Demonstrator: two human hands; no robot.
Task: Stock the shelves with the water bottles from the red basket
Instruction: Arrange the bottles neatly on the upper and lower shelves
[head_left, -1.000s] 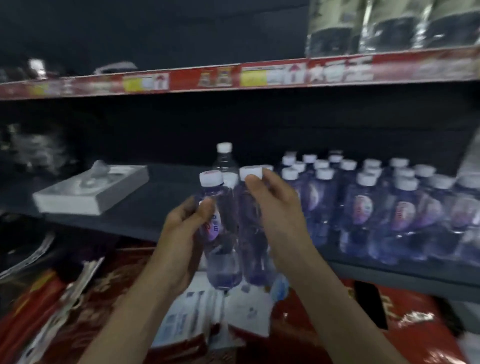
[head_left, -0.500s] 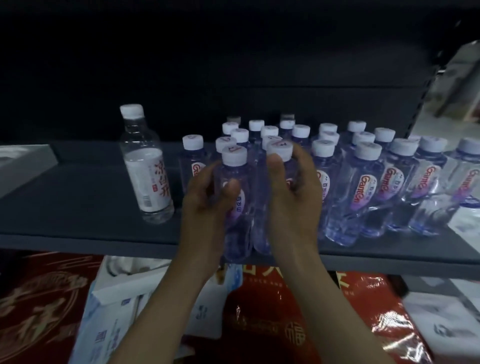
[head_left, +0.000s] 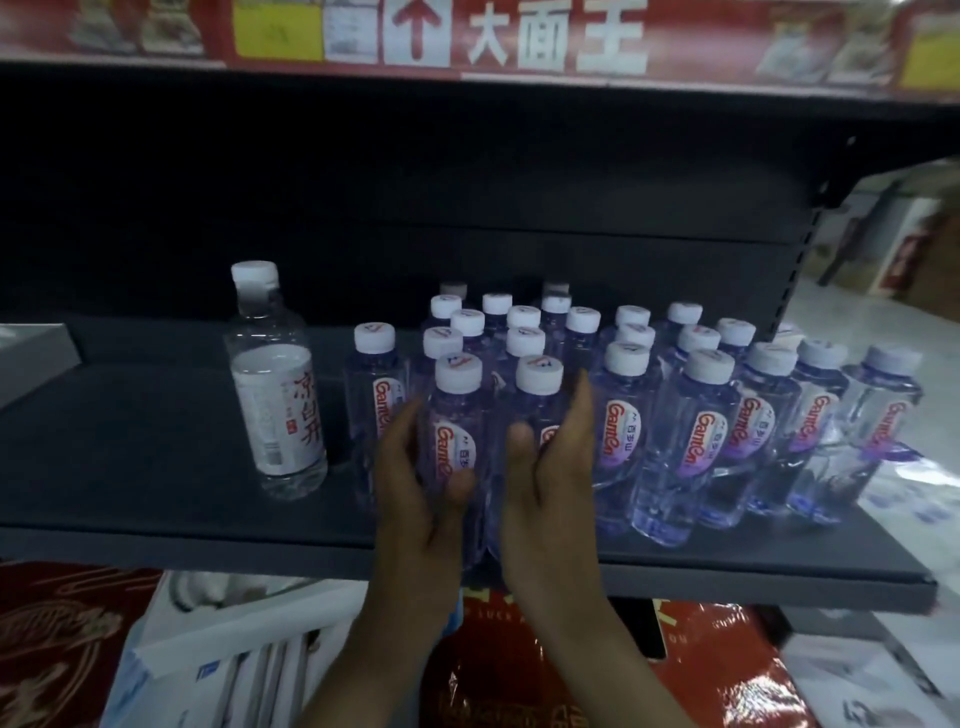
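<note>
The left hand (head_left: 415, 499) and right hand (head_left: 550, 483) flank two bottles (head_left: 457, 415), fingers (head_left: 582, 415) straight, pressed together. Rows (head_left: 696, 415) crowd behind the fingers and right of them — a tall bottle (head_left: 275, 395) stands left.

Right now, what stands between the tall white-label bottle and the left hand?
One purple bottle stands on the shelf between the tall bottle and the left hand; the head view shows it.

Water bottles (head_left: 696, 457) "GanTen", tall bottle (head_left: 278, 410) "凉白开", shelf strip (head_left: 556, 41) "大面王"
</note>
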